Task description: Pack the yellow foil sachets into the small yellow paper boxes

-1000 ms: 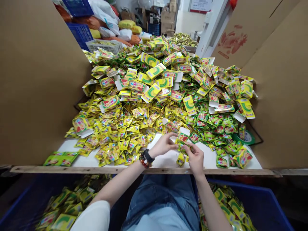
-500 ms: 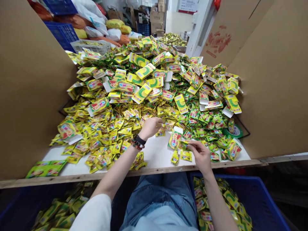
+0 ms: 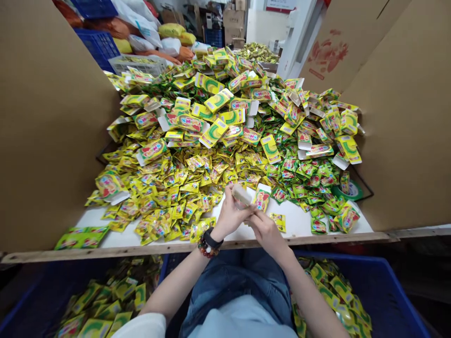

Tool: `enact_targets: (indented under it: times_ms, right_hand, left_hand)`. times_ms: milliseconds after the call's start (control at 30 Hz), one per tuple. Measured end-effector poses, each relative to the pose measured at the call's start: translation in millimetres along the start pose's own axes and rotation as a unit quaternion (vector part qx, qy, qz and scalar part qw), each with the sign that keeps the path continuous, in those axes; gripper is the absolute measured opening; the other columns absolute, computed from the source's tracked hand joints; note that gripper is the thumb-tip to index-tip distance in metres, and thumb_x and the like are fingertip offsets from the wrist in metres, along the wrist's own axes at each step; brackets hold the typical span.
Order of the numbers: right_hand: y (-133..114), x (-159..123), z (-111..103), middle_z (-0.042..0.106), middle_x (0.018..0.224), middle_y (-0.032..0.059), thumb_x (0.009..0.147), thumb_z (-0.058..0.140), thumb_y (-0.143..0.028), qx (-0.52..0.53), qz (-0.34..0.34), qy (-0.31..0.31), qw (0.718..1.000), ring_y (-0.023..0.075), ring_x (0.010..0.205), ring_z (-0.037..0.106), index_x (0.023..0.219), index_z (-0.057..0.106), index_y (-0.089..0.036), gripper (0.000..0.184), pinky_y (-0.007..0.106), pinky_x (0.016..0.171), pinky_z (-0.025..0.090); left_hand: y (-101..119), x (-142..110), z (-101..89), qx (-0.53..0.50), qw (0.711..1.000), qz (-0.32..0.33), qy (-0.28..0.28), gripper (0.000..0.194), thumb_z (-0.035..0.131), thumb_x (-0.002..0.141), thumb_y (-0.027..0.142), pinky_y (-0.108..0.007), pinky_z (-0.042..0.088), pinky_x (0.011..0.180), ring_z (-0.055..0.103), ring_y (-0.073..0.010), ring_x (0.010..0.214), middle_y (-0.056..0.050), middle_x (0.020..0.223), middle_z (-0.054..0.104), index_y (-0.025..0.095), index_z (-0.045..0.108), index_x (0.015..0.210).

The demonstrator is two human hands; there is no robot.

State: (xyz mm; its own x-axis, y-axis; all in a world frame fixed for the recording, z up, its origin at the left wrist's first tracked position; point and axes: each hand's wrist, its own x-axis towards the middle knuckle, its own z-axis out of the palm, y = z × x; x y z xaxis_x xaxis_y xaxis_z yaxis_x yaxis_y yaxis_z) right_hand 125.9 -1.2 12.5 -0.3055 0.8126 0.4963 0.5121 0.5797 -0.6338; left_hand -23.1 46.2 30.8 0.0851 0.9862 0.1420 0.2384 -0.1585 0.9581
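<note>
My left hand [image 3: 230, 216], with a dark band and beads at the wrist, is closed around a small pale carton [image 3: 242, 195], which is blurred. My right hand [image 3: 267, 231] meets it at the carton's near end, its fingers pinched together; what lies between them is hidden. Just beyond the hands, a yellow-green printed box [image 3: 262, 198] with a white flap up lies on the white tabletop [image 3: 296, 220]. A yellow sachet [image 3: 278, 221] lies to the right of my right hand.
Loose yellow sachets [image 3: 158, 206] spread to the left, green sachets [image 3: 292, 176] to the right, and printed boxes [image 3: 218, 99] heap up behind. Cardboard walls [image 3: 405, 122] flank the table. Below its wooden edge [image 3: 105, 256], blue crates [image 3: 384, 281] hold filled-looking boxes.
My left hand has come back from the pile's edge and now holds the pale carton. My right hand has moved left to meet it. The view has shifted slightly.
</note>
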Motion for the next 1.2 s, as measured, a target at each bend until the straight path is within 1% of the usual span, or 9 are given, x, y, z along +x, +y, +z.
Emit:
enact_targets:
  times_ms: [67, 233, 367, 500, 633, 800, 900, 1033, 1200]
  right_hand:
    - [-3, -3, -20, 0.07, 0.114, 0.0115, 0.094, 0.048, -0.018, 0.031, 0.031, -0.005, 0.999, 0.0244, 0.108, 0.066, 0.096, 0.069, -0.023, 0.022, 0.039, 0.09, 0.056]
    - [-14, 9, -64, 0.071, 0.096, 0.005, 0.09, 0.059, -0.023, 0.128, 0.112, 0.157, 0.973, 0.0214, 0.096, 0.066, 0.092, 0.067, -0.026, 0.009, 0.035, 0.084, 0.054]
    - [-21, 24, -73, 0.063, 0.093, 0.0051, 0.09, 0.058, -0.025, 0.054, 0.117, 0.086, 0.988, 0.0212, 0.091, 0.063, 0.087, 0.071, -0.025, 0.013, 0.033, 0.078, 0.053]
    - [-28, 24, -63, 0.058, 0.088, 0.0044, 0.092, 0.055, -0.024, -0.032, 0.115, 0.042, 0.992, 0.0193, 0.08, 0.06, 0.098, 0.072, -0.026, 0.019, 0.031, 0.072, 0.052]
    - [-32, 11, -34, 0.067, 0.095, 0.007, 0.093, 0.053, -0.022, -0.1, 0.084, 0.116, 0.985, 0.0224, 0.085, 0.062, 0.122, 0.063, -0.026, 0.031, 0.037, 0.079, 0.049]
    - [-28, -10, -8, 0.076, 0.087, 0.0032, 0.092, 0.056, -0.019, -0.141, 0.052, 0.113, 0.982, 0.0297, 0.105, 0.061, 0.094, 0.07, -0.027, 0.017, 0.052, 0.097, 0.032]
    - [-26, -20, -8, 0.076, 0.094, 0.0011, 0.094, 0.05, -0.017, -0.087, 0.058, 0.053, 0.993, 0.0288, 0.117, 0.059, 0.098, 0.07, -0.028, 0.024, 0.056, 0.105, 0.024]
    - [-20, -27, -7, 0.068, 0.124, 0.0074, 0.092, 0.053, -0.028, 0.046, 0.185, 0.143, 0.971, 0.0264, 0.131, 0.05, 0.129, 0.058, -0.026, 0.038, 0.051, 0.109, 0.035]
    - [-15, -28, -4, 0.07, 0.123, 0.0066, 0.091, 0.057, -0.038, 0.267, 0.26, 0.004, 0.928, 0.0262, 0.119, 0.063, 0.126, 0.065, -0.025, 0.038, 0.044, 0.101, 0.051]
  left_hand:
    - [-7, 1, -1.2, 0.054, 0.998, 0.009, 0.025, 0.048, 0.071, 0.073, 0.033, -0.031, 0.047, 0.075, 0.057, -0.0182, 0.079, 0.0, 0.087, 0.058, 0.021, 0.047, 0.112]
    - [-8, -7, 1.1, 0.195, 0.973, 0.12, -0.023, 0.049, 0.069, 0.063, 0.018, -0.037, 0.047, 0.083, 0.061, -0.0263, 0.095, -0.007, 0.104, 0.065, 0.02, 0.057, 0.11]
    - [0, -21, 10.6, 0.268, 0.951, 0.15, -0.032, 0.046, 0.067, 0.065, 0.018, -0.038, 0.048, 0.082, 0.062, -0.0276, 0.095, -0.008, 0.102, 0.067, 0.02, 0.058, 0.111]
    - [0, -37, 20.9, 0.281, 0.948, 0.145, -0.041, 0.05, 0.067, 0.067, 0.019, -0.039, 0.051, 0.081, 0.064, -0.0286, 0.093, -0.01, 0.1, 0.067, 0.017, 0.056, 0.116]
    - [-12, -56, 33.2, 0.163, 0.979, 0.125, -0.021, 0.059, 0.065, 0.076, 0.025, -0.04, 0.052, 0.089, 0.063, -0.0271, 0.104, -0.012, 0.115, 0.065, 0.018, 0.045, 0.131]
    - [-37, -76, 44.6, 0.087, 0.991, 0.098, 0.028, 0.06, 0.06, 0.082, 0.033, -0.04, 0.052, 0.094, 0.063, -0.0251, 0.11, -0.013, 0.123, 0.062, 0.021, 0.037, 0.136]
    - [-51, -83, 50.0, 0.089, 0.992, 0.089, 0.033, 0.065, 0.061, 0.082, 0.036, -0.04, 0.054, 0.09, 0.065, -0.0257, 0.108, -0.014, 0.124, 0.062, 0.021, 0.033, 0.138]
    - [-62, -86, 56.0, 0.079, 0.988, 0.119, 0.051, 0.058, 0.065, 0.08, 0.041, -0.039, 0.054, 0.088, 0.065, -0.0243, 0.106, -0.013, 0.128, 0.06, 0.026, 0.036, 0.128]
    - [-55, -83, 55.2, 0.101, 0.984, 0.144, 0.033, 0.06, 0.061, 0.08, 0.037, -0.04, 0.055, 0.084, 0.065, -0.0254, 0.104, -0.016, 0.125, 0.057, 0.021, 0.031, 0.13]
